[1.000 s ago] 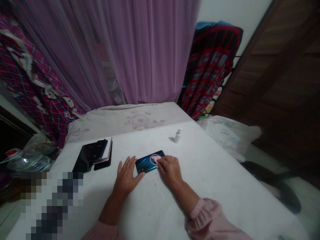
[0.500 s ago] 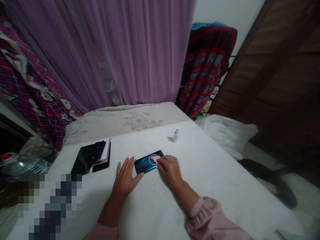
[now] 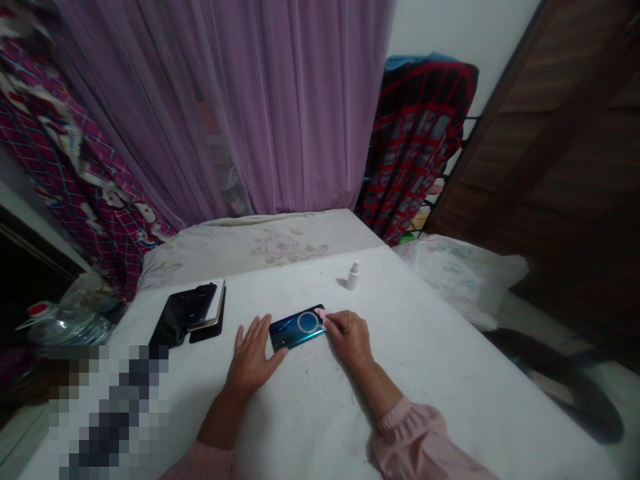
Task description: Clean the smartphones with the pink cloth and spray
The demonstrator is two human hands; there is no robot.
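Observation:
A shiny blue phone [image 3: 293,331] lies on the white-covered table, showing a pale ring [image 3: 309,323] on its upward face. At the phone's left end rests my left hand [image 3: 251,357], fingers spread, with the thumb by the near edge and the fingertips by the far corner. My right hand [image 3: 350,339] is closed in a pinch on a small pink cloth [image 3: 323,316], which touches the phone's right end. Beyond the phone stands a small white spray bottle [image 3: 353,276].
Black devices [image 3: 175,317] and a white-edged item [image 3: 215,305] are stacked at the table's left. A plastic bag [image 3: 457,273] lies off the right edge. On the left is a large clear bottle with a red cap [image 3: 37,309]. Purple curtains [image 3: 310,107] hang behind.
My right hand has moved the pink cloth rightward, off the ring to the phone's right end. My left hand stays at the left end. The view has shifted slightly.

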